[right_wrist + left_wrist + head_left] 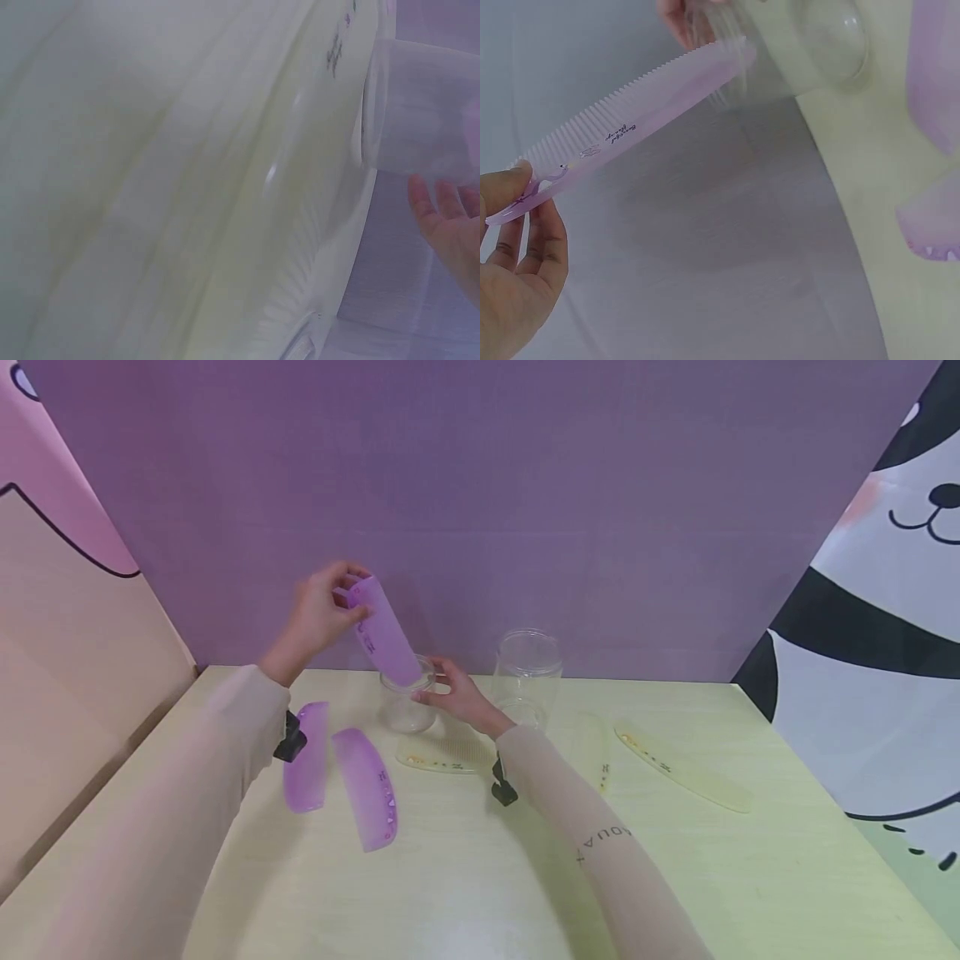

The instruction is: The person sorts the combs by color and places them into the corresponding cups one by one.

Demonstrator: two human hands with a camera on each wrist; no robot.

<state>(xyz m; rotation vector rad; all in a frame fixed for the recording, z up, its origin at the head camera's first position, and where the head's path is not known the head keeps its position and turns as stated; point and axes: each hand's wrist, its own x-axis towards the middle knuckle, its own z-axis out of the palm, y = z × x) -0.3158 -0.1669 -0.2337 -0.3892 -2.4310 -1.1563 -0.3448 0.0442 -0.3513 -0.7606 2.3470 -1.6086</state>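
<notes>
My left hand [318,614] pinches one end of a translucent purple comb [386,631] between thumb and fingers. The comb slants down, and its lower end overlaps the mouth of a clear jar [408,717], seeming to dip just inside the rim. In the left wrist view, the comb's [630,127] teeth and printed pattern show. My right hand [467,702] holds the jar near its rim from the right, thumb in front. The right wrist view shows the fingers [426,206] against the jar's wall [420,112]. Two more purple combs [307,760] [367,789] lie at left.
A second clear jar [527,668] stands at the back, right of my right hand. Pale yellow combs lie on the table: one [438,756] before the held jar, another [592,752] beside my right forearm, a third [686,768] farther right. A purple backdrop [480,510] rises behind the table.
</notes>
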